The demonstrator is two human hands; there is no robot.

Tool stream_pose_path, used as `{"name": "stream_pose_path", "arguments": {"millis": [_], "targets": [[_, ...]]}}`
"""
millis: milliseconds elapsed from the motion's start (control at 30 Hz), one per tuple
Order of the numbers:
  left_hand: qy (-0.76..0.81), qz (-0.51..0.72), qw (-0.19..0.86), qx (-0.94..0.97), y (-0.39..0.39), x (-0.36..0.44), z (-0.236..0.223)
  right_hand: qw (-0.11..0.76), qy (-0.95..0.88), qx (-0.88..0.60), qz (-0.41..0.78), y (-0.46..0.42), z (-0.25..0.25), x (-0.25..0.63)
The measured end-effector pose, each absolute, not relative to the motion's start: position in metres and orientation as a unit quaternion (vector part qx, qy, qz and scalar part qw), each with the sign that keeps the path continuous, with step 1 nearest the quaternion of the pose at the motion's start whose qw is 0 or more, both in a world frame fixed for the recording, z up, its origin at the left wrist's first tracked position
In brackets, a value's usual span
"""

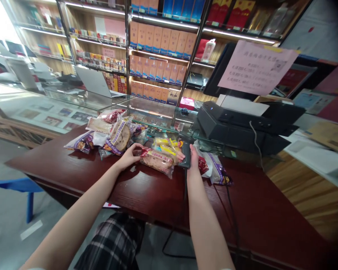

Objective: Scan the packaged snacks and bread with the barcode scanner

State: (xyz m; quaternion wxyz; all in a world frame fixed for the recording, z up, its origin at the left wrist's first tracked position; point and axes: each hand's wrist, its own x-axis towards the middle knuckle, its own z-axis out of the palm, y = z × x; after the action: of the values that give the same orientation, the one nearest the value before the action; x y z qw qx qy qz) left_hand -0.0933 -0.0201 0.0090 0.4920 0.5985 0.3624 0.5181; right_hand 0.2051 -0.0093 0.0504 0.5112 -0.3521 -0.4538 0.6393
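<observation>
My left hand (132, 155) has its thumb and fingers closed on the left end of a clear-wrapped bread pack (157, 160) with red print, lying on the dark red table. My right hand (194, 159) is wrapped round a dark grey, flat rectangular device (186, 155), its fingertips showing on the left side. A black cord runs down from below the device, whose kind I cannot make out. The device stands just right of the bread pack. Behind the pack lie yellow-wrapped snacks (165, 142), partly hidden.
Several bagged snacks (118, 135) are heaped at the left of the table (154, 195). More purple-and-white packs (215, 168) lie right of my right hand. A black printer (236, 123) stands on the glass counter behind, a laptop (94, 82) further left. A blue stool (17, 183) is at the lower left.
</observation>
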Motion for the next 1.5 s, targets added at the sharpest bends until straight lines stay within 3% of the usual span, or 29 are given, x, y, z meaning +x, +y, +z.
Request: {"name": "stream_pose_path", "arguments": {"millis": [167, 500, 800, 1033, 1500], "targets": [[0.334, 0.658, 0.52, 0.429, -0.016, -0.11, 0.017, 0.481, -0.468, -0.371, 0.642, -0.008, 0.042, 0.202], [0.331, 0.474, 0.658, 0.483, -0.037, -0.1, 0.028, 0.458, -0.465, -0.365, 0.664, -0.006, 0.034, 0.194], [0.263, 0.629, 0.659, 0.32, -0.03, -0.107, 0.038, 0.471, -0.489, -0.341, 0.651, -0.006, 0.037, 0.196], [0.322, 0.609, 0.683, 0.241, -0.018, -0.096, 0.029, 0.46, -0.48, -0.31, 0.68, -0.004, 0.032, 0.192], [0.254, 0.503, 0.773, 0.293, -0.022, -0.097, 0.025, 0.424, -0.454, -0.233, 0.748, -0.015, 0.028, 0.157]]}}
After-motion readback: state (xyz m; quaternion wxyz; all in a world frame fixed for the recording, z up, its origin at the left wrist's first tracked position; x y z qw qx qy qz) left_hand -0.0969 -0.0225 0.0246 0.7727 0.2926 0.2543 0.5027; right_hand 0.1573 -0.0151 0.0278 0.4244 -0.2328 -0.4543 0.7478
